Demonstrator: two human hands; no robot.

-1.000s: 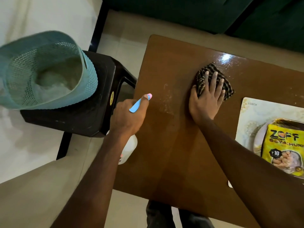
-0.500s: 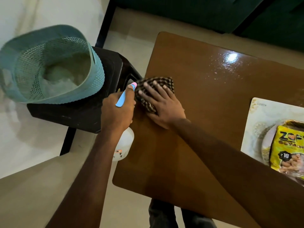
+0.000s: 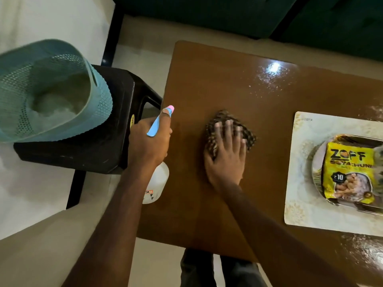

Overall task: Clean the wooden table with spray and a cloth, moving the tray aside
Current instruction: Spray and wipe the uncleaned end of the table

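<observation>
Head camera looks down on the wooden table [image 3: 207, 79], where the tray [image 3: 300, 152] lies at the right, cut off by the picture's edge, with a yellow packet [image 3: 348, 172] on it. Left of the tray, and apart from it, the right hand [image 3: 226, 160] presses the checked cloth [image 3: 212, 137] flat on the wood, fingers straight and spread, pointing away from the person. Further left of the tray, at the table's opposite edge, the left hand [image 3: 149, 141] is wrapped round the spray bottle [image 3: 157, 183], nozzle up and forefinger along the trigger. Just beyond the tray's far left corner a wet, speckled patch [image 3: 273, 75] shines, so unwiped wood seems to lie ahead and to the right of the cloth. The tray's left edge runs roughly parallel to the right hand's fingers. The right hand is clearly the nearer of the two to the tray, so moving it aside probably falls to that hand, and the wood beneath has yet to be cleaned.
</observation>
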